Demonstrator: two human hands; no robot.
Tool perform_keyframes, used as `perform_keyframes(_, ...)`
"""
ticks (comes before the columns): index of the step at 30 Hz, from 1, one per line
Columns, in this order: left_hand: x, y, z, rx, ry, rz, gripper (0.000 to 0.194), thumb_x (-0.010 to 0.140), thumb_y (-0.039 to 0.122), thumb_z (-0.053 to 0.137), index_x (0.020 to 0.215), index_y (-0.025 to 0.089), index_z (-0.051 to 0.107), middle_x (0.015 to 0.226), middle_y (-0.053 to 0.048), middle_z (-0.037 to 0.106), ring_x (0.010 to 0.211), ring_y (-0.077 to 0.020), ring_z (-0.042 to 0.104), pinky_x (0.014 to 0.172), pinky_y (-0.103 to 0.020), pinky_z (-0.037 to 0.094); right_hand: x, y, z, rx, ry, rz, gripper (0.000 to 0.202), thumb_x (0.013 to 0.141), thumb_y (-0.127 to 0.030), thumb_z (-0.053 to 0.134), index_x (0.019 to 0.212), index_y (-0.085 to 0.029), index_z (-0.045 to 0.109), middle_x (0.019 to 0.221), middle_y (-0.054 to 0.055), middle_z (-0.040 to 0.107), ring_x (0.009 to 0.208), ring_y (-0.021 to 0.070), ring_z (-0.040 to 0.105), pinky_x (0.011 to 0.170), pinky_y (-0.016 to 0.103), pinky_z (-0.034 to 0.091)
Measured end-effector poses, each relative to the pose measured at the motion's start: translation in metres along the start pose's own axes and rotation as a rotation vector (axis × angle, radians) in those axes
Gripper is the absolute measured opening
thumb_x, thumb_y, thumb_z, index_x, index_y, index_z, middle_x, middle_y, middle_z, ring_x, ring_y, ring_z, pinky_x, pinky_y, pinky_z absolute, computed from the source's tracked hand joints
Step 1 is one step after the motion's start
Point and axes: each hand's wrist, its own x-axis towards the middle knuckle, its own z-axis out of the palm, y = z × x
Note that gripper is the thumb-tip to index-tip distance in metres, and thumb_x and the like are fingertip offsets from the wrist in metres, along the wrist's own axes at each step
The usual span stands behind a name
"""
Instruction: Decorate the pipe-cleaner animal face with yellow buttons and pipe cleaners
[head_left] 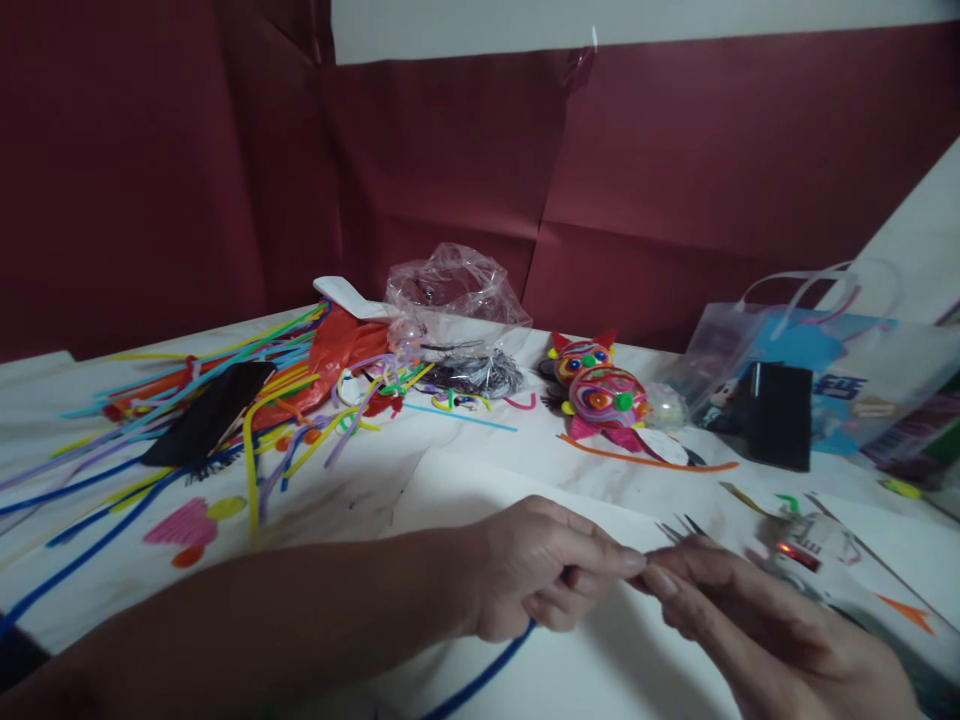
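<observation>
My left hand and my right hand meet fingertip to fingertip low in the middle of the view, above a white sheet. A blue pipe cleaner hangs down from under my left fist, which is closed around it. My right hand pinches the same spot where the fingers meet; thin dark strands stick up just behind its fingertips. What exactly sits between the fingertips is hidden.
Many coloured pipe cleaners lie spread at the left. A crumpled clear plastic bag stands at the back centre, a colourful pipe-cleaner cat figure beside it, then a black box and a clear carry bag at the right.
</observation>
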Motion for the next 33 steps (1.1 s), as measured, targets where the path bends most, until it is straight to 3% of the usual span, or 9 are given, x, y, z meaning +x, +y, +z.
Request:
perform_keyframes(5, 0.004, -0.001, -0.004, 0.111, 0.110, -0.030, 0.032, 0.053, 0.036, 0.072, 0.062, 0.014, 0.051, 0.039, 0.011, 0.028, 0.033, -0.0012, 0.015, 0.038, -0.023, 0.002, 0.008, 0.008, -0.006, -0.089, -0.231, -0.119, 0.019, 0.091, -0.036, 0.053, 0.081, -0.022, 0.060, 0.079, 0.000, 0.055, 0.068, 0.0139, 0.053, 0.054, 0.014, 0.043)
perform_keyframes(10, 0.009, -0.010, -0.009, 0.542, 0.299, 0.082, 0.020, 0.059, 0.032, 0.064, 0.060, 0.015, 0.053, 0.042, 0.008, 0.037, 0.039, -0.0038, 0.028, 0.040, -0.020, 0.017, 0.008, 0.023, -0.010, -0.210, -0.501, -0.125, 0.021, 0.094, -0.030, 0.041, 0.079, -0.019, 0.052, 0.070, -0.001, 0.050, 0.061, 0.0123, 0.050, 0.050, 0.017, 0.041)
perform_keyframes(13, 0.007, -0.012, -0.010, 0.859, 0.304, 0.117, 0.013, 0.061, 0.027, 0.057, 0.059, 0.014, 0.055, 0.049, 0.005, 0.044, 0.047, -0.0059, 0.038, 0.043, -0.019, 0.026, 0.003, 0.029, -0.008, -0.295, -0.644, -0.094, 0.020, 0.093, -0.027, 0.037, 0.080, -0.020, 0.049, 0.066, -0.003, 0.050, 0.054, 0.0121, 0.048, 0.046, 0.020, 0.036)
perform_keyframes(16, 0.006, -0.011, -0.010, 1.015, 0.291, 0.112, 0.012, 0.063, 0.024, 0.052, 0.059, 0.014, 0.056, 0.050, 0.004, 0.046, 0.049, -0.0072, 0.042, 0.043, -0.018, 0.028, 0.001, 0.028, -0.004, -0.313, -0.705, -0.083, 0.021, 0.092, -0.027, 0.034, 0.078, -0.019, 0.048, 0.065, -0.003, 0.050, 0.053, 0.0118, 0.046, 0.046, 0.020, 0.034)
perform_keyframes(24, 0.011, -0.002, -0.020, 0.679, 0.226, 0.039, 0.022, 0.060, 0.035, 0.064, 0.064, 0.014, 0.057, 0.044, 0.008, 0.035, 0.041, -0.0045, 0.030, 0.041, -0.020, 0.019, 0.002, 0.020, -0.006, -0.143, -0.522, -0.035, 0.030, 0.097, -0.035, 0.035, 0.076, -0.018, 0.050, 0.066, -0.001, 0.048, 0.057, 0.0126, 0.048, 0.047, 0.017, 0.038)
perform_keyframes(29, 0.005, 0.005, -0.017, 0.371, 0.105, -0.039, 0.035, 0.052, 0.043, 0.072, 0.064, 0.016, 0.053, 0.039, 0.011, 0.030, 0.034, -0.0022, 0.017, 0.039, -0.024, 0.004, 0.001, 0.017, -0.007, -0.163, -0.377, -0.239, 0.024, 0.096, -0.028, 0.039, 0.077, -0.019, 0.050, 0.068, -0.001, 0.049, 0.057, 0.0114, 0.051, 0.048, 0.015, 0.041)
perform_keyframes(33, 0.000, 0.008, -0.010, 0.209, 0.004, -0.048, 0.044, 0.045, 0.045, 0.076, 0.061, 0.014, 0.050, 0.039, 0.012, 0.026, 0.034, -0.0005, 0.014, 0.039, -0.025, 0.002, 0.000, 0.015, -0.007, -0.232, -0.235, -0.354, 0.011, 0.096, -0.027, 0.042, 0.089, -0.022, 0.050, 0.078, -0.001, 0.052, 0.064, 0.0117, 0.053, 0.052, 0.013, 0.043)
